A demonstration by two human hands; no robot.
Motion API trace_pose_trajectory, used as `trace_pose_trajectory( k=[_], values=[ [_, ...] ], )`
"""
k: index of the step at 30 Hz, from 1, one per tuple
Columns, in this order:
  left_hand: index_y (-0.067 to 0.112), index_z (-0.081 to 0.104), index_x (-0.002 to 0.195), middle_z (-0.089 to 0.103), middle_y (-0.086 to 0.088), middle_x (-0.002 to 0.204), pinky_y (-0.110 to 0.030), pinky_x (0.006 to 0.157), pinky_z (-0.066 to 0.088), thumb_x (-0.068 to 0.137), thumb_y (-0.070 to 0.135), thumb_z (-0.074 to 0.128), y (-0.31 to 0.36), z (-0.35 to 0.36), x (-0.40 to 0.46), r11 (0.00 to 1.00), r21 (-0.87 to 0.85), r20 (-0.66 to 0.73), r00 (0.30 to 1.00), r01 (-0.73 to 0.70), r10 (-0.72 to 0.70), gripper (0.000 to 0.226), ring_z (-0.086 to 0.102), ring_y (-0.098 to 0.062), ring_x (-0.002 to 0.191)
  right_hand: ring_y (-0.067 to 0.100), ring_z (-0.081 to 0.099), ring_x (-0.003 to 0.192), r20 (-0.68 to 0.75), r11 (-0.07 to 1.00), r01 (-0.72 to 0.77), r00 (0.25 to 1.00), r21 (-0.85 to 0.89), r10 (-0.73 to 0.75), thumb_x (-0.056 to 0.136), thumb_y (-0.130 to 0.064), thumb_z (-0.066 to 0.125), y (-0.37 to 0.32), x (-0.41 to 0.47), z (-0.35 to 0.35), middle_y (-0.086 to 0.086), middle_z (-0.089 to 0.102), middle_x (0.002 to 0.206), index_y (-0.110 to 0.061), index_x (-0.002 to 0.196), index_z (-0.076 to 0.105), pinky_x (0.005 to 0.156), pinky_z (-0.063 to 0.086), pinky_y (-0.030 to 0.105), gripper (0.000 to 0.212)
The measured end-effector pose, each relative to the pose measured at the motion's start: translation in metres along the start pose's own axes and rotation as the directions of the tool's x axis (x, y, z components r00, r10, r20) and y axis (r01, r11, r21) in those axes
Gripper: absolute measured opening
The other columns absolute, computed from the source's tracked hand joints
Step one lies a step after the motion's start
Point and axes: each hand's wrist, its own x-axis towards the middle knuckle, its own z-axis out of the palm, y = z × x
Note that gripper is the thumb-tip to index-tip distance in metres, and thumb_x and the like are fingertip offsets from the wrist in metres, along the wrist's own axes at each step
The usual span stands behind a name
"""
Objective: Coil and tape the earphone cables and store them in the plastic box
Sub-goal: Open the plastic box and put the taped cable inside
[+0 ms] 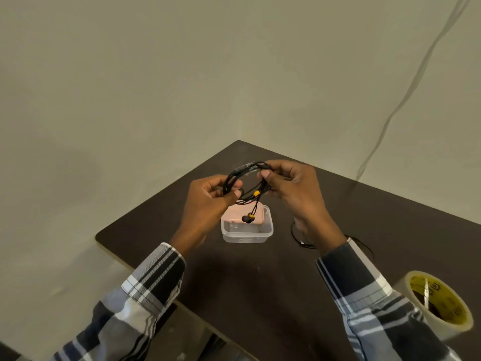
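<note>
We hold the black coil (247,182) up between both hands: our left hand (208,204) pinches its left side with curled fingers, our right hand (294,190) pinches its right side, thumb on top. Clear tape wraps the coil's top arc. Earbuds (248,218) with yellow accents dangle below, over the open box (247,231), which holds something pink. Another cable (303,242) lies under our right wrist. The tape roll (440,302) sits near our right sleeve; its yellow core's print is unreadable.
</note>
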Motion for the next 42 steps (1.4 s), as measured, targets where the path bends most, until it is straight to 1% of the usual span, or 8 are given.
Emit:
trace_pose_trajectory(
  k=[7, 14, 20, 23, 27, 30, 36, 42],
  values=[
    [0.018, 0.073, 0.100, 0.075, -0.002, 0.091, -0.035, 0.083, 0.060, 0.084, 0.001, 0.072, -0.027, -0.003, -0.001, 0.983, 0.184, 0.036, 0.999, 0.013, -0.020, 0.023, 0.072, -0.015, 0.086, 0.017, 0.072, 0.080, -0.018, 0.979, -0.185, 0.982, 0.080, 0.187, 0.095, -0.003, 0.062, 0.039, -0.004, 0.008, 0.013, 0.075, 0.090, -0.007, 0.103, 0.072, 0.069, 0.061, 0.026, 0.013],
    [0.017, 0.070, 0.115, 0.072, 0.000, 0.103, -0.028, 0.083, 0.055, 0.085, 0.015, 0.074, -0.039, 0.007, -0.003, 0.862, 0.503, 0.064, 0.997, -0.066, 0.040, 0.030, 0.064, -0.013, 0.096, 0.021, 0.073, 0.081, -0.038, 0.966, -0.248, 0.969, -0.070, 0.246, 0.095, -0.005, 0.063, 0.060, -0.009, 0.000, 0.013, 0.076, 0.088, -0.007, 0.097, 0.073, 0.063, 0.060, 0.023, 0.011],
    [0.026, 0.060, 0.131, 0.063, 0.000, 0.112, -0.028, 0.087, 0.024, 0.089, 0.030, 0.067, -0.040, 0.009, -0.009, 0.630, 0.771, 0.054, 0.996, -0.088, 0.073, 0.043, 0.043, -0.017, 0.115, 0.015, 0.070, 0.071, -0.043, 0.870, -0.107, 0.994, -0.481, 0.098, 0.088, -0.015, 0.070, 0.067, -0.005, 0.002, 0.000, 0.070, 0.073, -0.020, 0.092, 0.067, 0.069, 0.059, 0.034, 0.007],
    [0.024, 0.062, 0.127, 0.065, 0.002, 0.110, -0.032, 0.088, 0.026, 0.094, 0.035, 0.059, -0.035, 0.007, -0.011, 0.520, 0.848, 0.094, 0.994, -0.106, 0.049, 0.035, 0.041, -0.017, 0.115, 0.009, 0.064, 0.070, -0.008, 0.788, -0.021, 1.000, -0.616, 0.020, 0.089, -0.018, 0.070, 0.065, -0.009, 0.005, -0.004, 0.067, 0.080, -0.025, 0.098, 0.055, 0.060, 0.050, 0.022, 0.019],
    [0.021, 0.062, 0.126, 0.063, 0.004, 0.117, -0.034, 0.092, 0.031, 0.102, 0.040, 0.042, -0.031, 0.008, -0.012, 0.387, 0.909, 0.163, 0.987, -0.157, 0.018, 0.037, 0.040, -0.018, 0.117, 0.016, 0.065, 0.075, 0.032, 0.683, 0.038, 0.999, -0.729, -0.022, 0.093, -0.025, 0.066, 0.072, -0.014, 0.011, -0.001, 0.070, 0.087, -0.027, 0.098, 0.054, 0.068, 0.059, 0.039, 0.013],
    [0.022, 0.065, 0.124, 0.053, 0.000, 0.124, -0.030, 0.086, 0.032, 0.103, 0.042, 0.039, -0.032, 0.010, -0.014, 0.329, 0.930, 0.165, 0.986, -0.163, 0.024, 0.039, 0.037, -0.017, 0.111, 0.017, 0.059, 0.089, 0.048, 0.572, 0.082, 0.996, -0.816, -0.074, 0.094, -0.034, 0.063, 0.076, -0.016, 0.013, 0.000, 0.067, 0.093, -0.028, 0.105, 0.057, 0.078, 0.056, 0.039, 0.014],
    [0.017, 0.072, 0.113, 0.053, 0.002, 0.107, -0.028, 0.081, 0.038, 0.094, 0.048, 0.058, -0.037, 0.009, -0.002, 0.443, 0.895, 0.066, 0.997, -0.048, -0.025, 0.039, 0.031, -0.011, 0.096, 0.023, 0.048, 0.119, 0.196, 0.352, 0.178, 0.980, -0.919, 0.016, 0.100, -0.040, 0.051, 0.071, -0.020, 0.009, 0.003, 0.063, 0.117, -0.025, 0.122, 0.053, 0.096, 0.039, 0.042, 0.027],
    [0.020, 0.075, 0.104, 0.059, 0.000, 0.110, -0.025, 0.076, 0.036, 0.087, 0.036, 0.073, -0.038, 0.010, 0.000, 0.530, 0.847, 0.018, 1.000, -0.026, 0.020, 0.024, 0.040, -0.015, 0.105, 0.024, 0.060, 0.106, 0.372, 0.426, 0.232, 0.885, -0.874, 0.281, 0.101, -0.024, 0.046, 0.059, -0.009, -0.001, 0.009, 0.062, 0.124, -0.018, 0.129, 0.057, 0.088, 0.054, 0.041, 0.030]
  ],
)
